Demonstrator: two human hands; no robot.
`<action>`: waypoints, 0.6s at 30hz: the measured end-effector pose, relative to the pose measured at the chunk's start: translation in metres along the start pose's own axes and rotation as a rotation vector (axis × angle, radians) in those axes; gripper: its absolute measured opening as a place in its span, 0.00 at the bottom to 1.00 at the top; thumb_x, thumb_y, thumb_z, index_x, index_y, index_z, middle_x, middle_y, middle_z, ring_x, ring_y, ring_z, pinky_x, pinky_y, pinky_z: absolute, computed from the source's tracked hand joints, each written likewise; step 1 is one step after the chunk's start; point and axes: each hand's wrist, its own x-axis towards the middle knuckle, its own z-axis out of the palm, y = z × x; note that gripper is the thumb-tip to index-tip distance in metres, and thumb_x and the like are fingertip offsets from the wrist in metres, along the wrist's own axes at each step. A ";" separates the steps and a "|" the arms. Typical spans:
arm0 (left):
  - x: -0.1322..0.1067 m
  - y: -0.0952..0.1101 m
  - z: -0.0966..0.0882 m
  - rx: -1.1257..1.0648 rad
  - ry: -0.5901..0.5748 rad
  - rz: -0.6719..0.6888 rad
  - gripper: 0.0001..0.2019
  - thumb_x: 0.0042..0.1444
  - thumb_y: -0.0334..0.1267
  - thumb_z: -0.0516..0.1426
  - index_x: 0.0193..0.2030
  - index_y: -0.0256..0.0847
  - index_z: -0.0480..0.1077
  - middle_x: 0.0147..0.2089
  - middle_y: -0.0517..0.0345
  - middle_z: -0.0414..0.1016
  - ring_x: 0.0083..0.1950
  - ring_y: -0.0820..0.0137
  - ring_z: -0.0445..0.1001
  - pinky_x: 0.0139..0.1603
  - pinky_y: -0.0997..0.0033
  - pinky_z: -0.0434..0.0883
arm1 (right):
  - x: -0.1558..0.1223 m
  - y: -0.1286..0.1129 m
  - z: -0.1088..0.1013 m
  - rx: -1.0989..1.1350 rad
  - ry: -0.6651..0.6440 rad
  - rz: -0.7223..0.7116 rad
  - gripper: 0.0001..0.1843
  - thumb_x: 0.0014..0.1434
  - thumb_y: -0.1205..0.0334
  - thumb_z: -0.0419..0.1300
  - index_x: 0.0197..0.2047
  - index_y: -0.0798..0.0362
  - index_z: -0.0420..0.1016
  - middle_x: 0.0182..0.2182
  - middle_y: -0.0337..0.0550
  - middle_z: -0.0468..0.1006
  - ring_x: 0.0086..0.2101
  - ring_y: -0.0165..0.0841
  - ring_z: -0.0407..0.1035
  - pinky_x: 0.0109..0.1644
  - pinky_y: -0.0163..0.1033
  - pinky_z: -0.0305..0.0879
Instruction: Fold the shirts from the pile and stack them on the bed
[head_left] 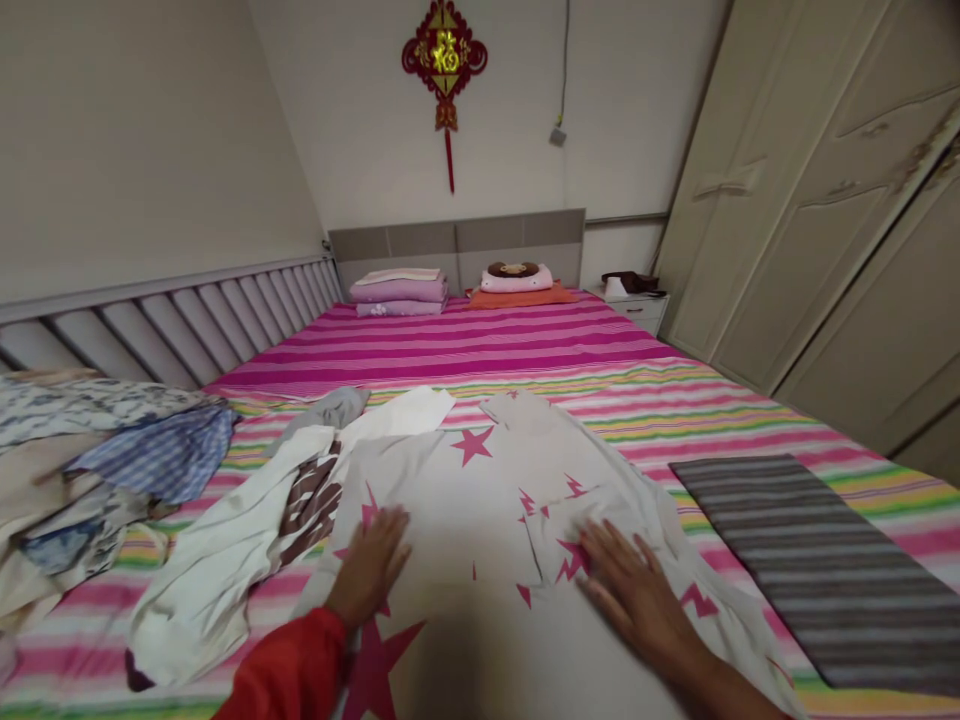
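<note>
A white cloth with pink stars (pixel 480 500) lies spread on the striped bed (pixel 465 345) in front of me. My left hand (pixel 371 565), in a red sleeve, rests flat on the cloth's left part with fingers stretched out. My right hand (pixel 634 590) lies flat on its right part, fingers apart, next to a folded-over flap with stars. Neither hand holds anything.
A crumpled white and brown garment (pixel 247 540) lies just left of the star cloth. A heap of blue and patterned clothes (pixel 90 470) sits at the far left. A folded grey striped cloth (pixel 817 560) lies at right. Folded bedding (pixel 397 290) and pillows (pixel 517 280) are by the headboard; wardrobe (pixel 825 200) at right.
</note>
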 end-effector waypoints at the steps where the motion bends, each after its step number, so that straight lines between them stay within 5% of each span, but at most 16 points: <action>1: 0.008 0.015 0.004 -0.043 -0.010 0.097 0.26 0.67 0.46 0.43 0.71 0.51 0.53 0.72 0.53 0.56 0.73 0.59 0.52 0.69 0.46 0.55 | 0.009 -0.008 0.002 0.035 -0.046 -0.078 0.29 0.67 0.47 0.48 0.70 0.39 0.54 0.68 0.43 0.57 0.68 0.42 0.49 0.68 0.58 0.46; 5: 0.038 0.043 0.019 -0.135 -0.121 0.278 0.27 0.67 0.48 0.44 0.72 0.55 0.49 0.73 0.56 0.55 0.73 0.61 0.51 0.69 0.49 0.56 | 0.046 -0.005 0.013 0.102 -0.198 -0.101 0.28 0.68 0.48 0.45 0.69 0.38 0.55 0.68 0.43 0.57 0.67 0.39 0.51 0.69 0.59 0.44; 12: 0.094 -0.021 0.006 -0.005 -0.206 -0.109 0.27 0.65 0.45 0.46 0.70 0.47 0.55 0.73 0.52 0.54 0.74 0.57 0.49 0.70 0.46 0.51 | 0.100 0.069 0.026 -0.045 -0.128 0.134 0.29 0.68 0.47 0.41 0.69 0.42 0.58 0.67 0.45 0.59 0.67 0.41 0.51 0.67 0.60 0.47; 18: 0.134 -0.033 -0.002 0.041 -0.207 -0.301 0.26 0.66 0.43 0.42 0.71 0.45 0.54 0.74 0.52 0.51 0.73 0.58 0.52 0.68 0.45 0.54 | 0.140 0.088 0.041 -0.140 -0.066 0.259 0.30 0.68 0.50 0.41 0.69 0.50 0.58 0.68 0.49 0.59 0.67 0.42 0.50 0.68 0.57 0.46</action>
